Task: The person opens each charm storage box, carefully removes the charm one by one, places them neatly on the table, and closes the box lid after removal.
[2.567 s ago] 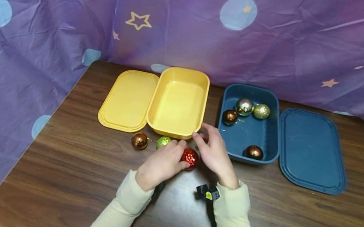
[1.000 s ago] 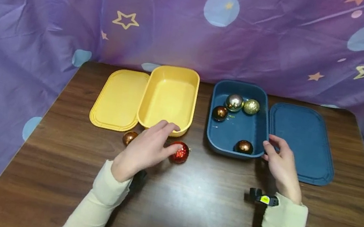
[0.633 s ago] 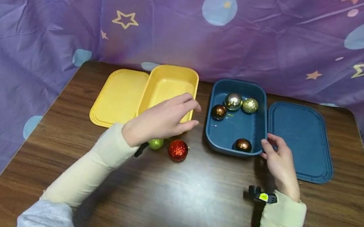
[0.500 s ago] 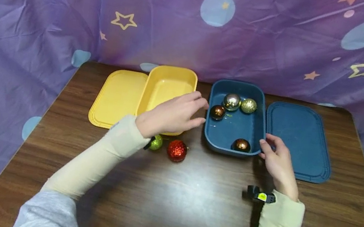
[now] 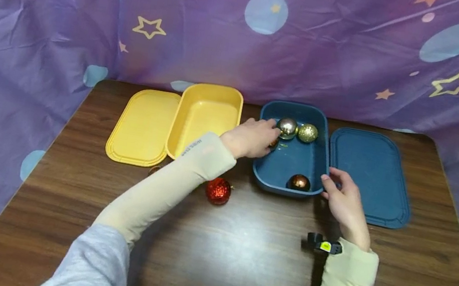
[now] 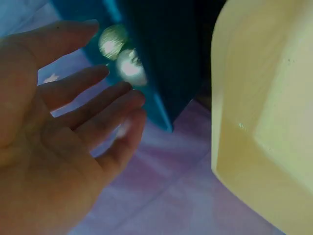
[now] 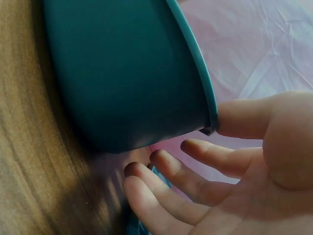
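My left hand [image 5: 253, 139] reaches across the left rim of the blue box [image 5: 285, 165]. Its spread, relaxed fingers overlap a brown Christmas bauble [image 5: 273, 145] in the head view; the left wrist view shows nothing in their grasp. Beyond them inside the box lie a silver bauble [image 5: 286, 128] and a gold glitter bauble [image 5: 307, 133]. Another brown bauble [image 5: 299, 182] rests by the front wall. At the box's front right corner, my right hand [image 5: 347, 206] touches the rim with its thumb, while its loose fingers extend beside the outer wall.
A yellow box [image 5: 213, 105] stands left of the blue one, its yellow lid [image 5: 143, 128] farther left. The blue lid [image 5: 369, 176] lies at the right. On the table sits a red bauble [image 5: 218, 191]; a brown bauble [image 5: 154, 170] is partly hidden behind the left sleeve.
My left hand moves from the baubles in front of the yellow box up and right into the blue box. My right hand moves from the yellow box's corner to the blue box's front right corner.
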The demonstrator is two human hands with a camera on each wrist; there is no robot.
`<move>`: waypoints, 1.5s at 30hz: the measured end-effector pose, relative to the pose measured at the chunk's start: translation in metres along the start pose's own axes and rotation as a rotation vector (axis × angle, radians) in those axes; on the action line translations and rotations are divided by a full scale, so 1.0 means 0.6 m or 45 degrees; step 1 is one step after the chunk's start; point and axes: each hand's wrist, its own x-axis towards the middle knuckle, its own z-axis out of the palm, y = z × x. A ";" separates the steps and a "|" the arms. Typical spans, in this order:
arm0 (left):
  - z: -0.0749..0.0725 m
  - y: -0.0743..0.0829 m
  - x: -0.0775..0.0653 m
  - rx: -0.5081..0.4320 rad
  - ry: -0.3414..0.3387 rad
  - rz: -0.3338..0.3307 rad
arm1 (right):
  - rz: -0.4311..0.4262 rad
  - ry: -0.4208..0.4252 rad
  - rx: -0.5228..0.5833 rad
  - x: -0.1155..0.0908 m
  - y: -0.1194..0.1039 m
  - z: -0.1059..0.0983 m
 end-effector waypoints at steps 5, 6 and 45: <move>0.015 0.008 0.020 0.018 -0.072 -0.072 | -0.018 0.010 0.012 -0.001 -0.002 0.002; 0.018 0.009 0.022 0.023 -0.081 -0.087 | -0.018 0.009 0.014 -0.001 -0.003 0.002; 0.014 0.021 0.030 -0.015 -0.122 -0.028 | -0.010 -0.004 0.007 -0.003 -0.001 -0.003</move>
